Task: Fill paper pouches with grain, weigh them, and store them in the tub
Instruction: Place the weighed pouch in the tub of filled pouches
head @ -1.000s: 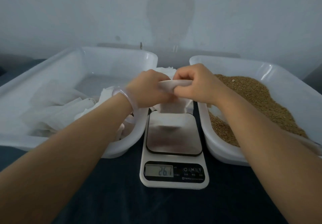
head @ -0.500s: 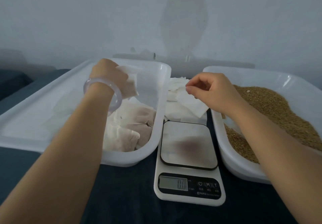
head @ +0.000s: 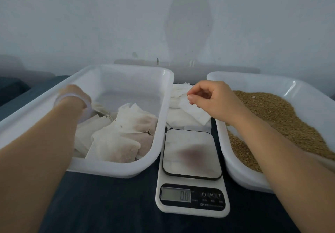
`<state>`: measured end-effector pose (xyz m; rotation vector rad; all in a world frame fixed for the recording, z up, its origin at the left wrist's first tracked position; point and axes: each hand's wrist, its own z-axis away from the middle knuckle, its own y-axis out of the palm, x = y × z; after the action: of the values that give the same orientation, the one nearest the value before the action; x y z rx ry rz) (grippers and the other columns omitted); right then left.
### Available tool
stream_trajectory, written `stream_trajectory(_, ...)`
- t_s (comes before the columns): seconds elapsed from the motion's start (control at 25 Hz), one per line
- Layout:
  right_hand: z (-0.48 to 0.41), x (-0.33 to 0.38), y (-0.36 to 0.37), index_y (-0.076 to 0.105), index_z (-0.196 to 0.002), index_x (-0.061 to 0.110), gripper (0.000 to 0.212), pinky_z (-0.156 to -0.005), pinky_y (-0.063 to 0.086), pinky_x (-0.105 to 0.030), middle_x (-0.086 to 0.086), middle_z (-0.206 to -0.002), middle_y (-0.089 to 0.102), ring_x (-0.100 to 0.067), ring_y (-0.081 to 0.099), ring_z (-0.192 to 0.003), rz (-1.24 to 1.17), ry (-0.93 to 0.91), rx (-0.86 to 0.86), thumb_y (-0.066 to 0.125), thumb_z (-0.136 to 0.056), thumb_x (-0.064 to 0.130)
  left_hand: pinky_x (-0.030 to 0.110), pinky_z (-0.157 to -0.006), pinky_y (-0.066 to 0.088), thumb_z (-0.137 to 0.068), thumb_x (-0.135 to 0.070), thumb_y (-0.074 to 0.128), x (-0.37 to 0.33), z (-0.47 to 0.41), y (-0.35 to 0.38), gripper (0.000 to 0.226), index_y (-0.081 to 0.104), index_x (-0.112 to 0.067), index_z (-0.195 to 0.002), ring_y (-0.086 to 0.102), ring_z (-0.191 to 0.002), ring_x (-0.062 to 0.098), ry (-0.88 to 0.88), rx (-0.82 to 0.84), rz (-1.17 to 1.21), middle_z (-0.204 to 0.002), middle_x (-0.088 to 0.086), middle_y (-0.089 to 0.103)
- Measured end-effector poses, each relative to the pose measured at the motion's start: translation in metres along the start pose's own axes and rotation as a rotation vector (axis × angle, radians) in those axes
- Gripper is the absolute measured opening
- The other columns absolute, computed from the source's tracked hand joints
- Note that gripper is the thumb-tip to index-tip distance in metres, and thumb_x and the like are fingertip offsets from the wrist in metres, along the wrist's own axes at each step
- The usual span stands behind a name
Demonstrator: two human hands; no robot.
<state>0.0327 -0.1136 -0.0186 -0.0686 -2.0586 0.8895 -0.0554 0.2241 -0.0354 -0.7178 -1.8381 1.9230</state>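
Our right hand [head: 215,102] pinches the corner of an empty pouch [head: 194,114] between thumb and forefinger, just above the pile [head: 178,91] behind the scale [head: 192,160]. We judge the pouch very light, thin and floppy, and easy to crease or tear, so a gentle pinch at its open edge suits it. Filled with grain [head: 272,116], it would sag and want support underneath. Our left hand [head: 76,95] is in the tub [head: 159,124] by the filled pouches [head: 126,124], too blurred to tell its fingers.
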Motion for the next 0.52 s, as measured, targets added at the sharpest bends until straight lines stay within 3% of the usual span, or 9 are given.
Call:
stream_trajectory(0.08, 0.000, -0.001, 0.000, 0.066, -0.078, 0.025, 0.010, -0.072, 0.050, -0.016, 0.010, -0.071, 0.069, -0.006, 0.065, -0.074, 0.001, -0.003, -0.015, 0.066, -0.085, 0.017, 0.043, -0.088, 0.044, -0.081, -0.001, 0.054, -0.016, 0.002, -0.015, 0.024, 0.058, -0.002, -0.105, 0.053, -0.109, 0.040, 0.019, -0.180, 0.249, -0.113, 0.023, 0.057)
stream_trajectory(0.16, 0.000, -0.001, 0.000, 0.066, -0.077, 0.027, 0.013, -0.067, 0.048, -0.012, 0.010, -0.070, 0.069, -0.005, 0.065, -0.072, -0.002, 0.004, -0.049, 0.066, -0.085, 0.017, 0.039, -0.097, 0.041, -0.084, -0.006, 0.057, -0.045, 0.019, -0.033, 0.031, 0.061, -0.009, -0.114, 0.052, -0.115, 0.035, 0.257, -0.253, 0.400, -0.122, 0.016, 0.059)
stream_trajectory(0.24, -0.002, -0.002, -0.001, 0.065, -0.077, 0.029, 0.013, -0.068, 0.050, -0.018, 0.008, -0.071, 0.069, -0.008, 0.065, -0.072, 0.017, 0.024, -0.101, 0.065, -0.085, 0.019, 0.030, -0.096, 0.040, -0.087, -0.013, 0.060, -0.086, 0.050, -0.046, 0.024, 0.066, -0.013, -0.110, 0.057, -0.110, 0.026, 0.625, -0.158, 0.491, -0.115, 0.008, 0.065)
stream_trajectory(0.32, -0.003, -0.005, -0.002, 0.066, -0.080, 0.026, 0.008, -0.070, 0.050, -0.023, 0.005, -0.076, 0.070, -0.011, 0.065, -0.076, 0.059, 0.062, -0.144, 0.064, -0.085, 0.020, 0.021, -0.086, 0.039, -0.088, -0.018, 0.060, -0.122, 0.087, -0.039, 0.020, 0.067, -0.015, -0.107, 0.058, -0.098, 0.017, 0.947, -0.005, 0.385, -0.105, 0.001, 0.066)
stream_trajectory(0.36, -0.002, -0.007, -0.003, 0.067, -0.085, 0.024, 0.004, -0.072, 0.050, -0.024, 0.004, -0.079, 0.070, -0.012, 0.064, -0.079, 0.084, 0.083, -0.159, 0.064, -0.085, 0.021, 0.018, -0.082, 0.038, -0.088, -0.019, 0.059, -0.134, 0.102, -0.031, 0.019, 0.068, -0.017, -0.105, 0.055, -0.093, 0.012, 1.029, 0.068, 0.319, -0.099, -0.004, 0.064)
stream_trajectory(0.52, -0.002, -0.014, -0.007, 0.067, -0.108, 0.018, 0.022, -0.074, 0.041, -0.021, 0.005, -0.094, 0.067, -0.013, 0.060, -0.091, 0.309, 0.178, -0.128, 0.061, -0.088, 0.025, 0.022, -0.087, 0.042, -0.089, -0.015, 0.056, -0.146, 0.117, 0.000, 0.018, 0.069, -0.019, -0.101, 0.055, -0.092, 0.010, 1.036, 0.128, 0.261, -0.093, -0.009, 0.062)
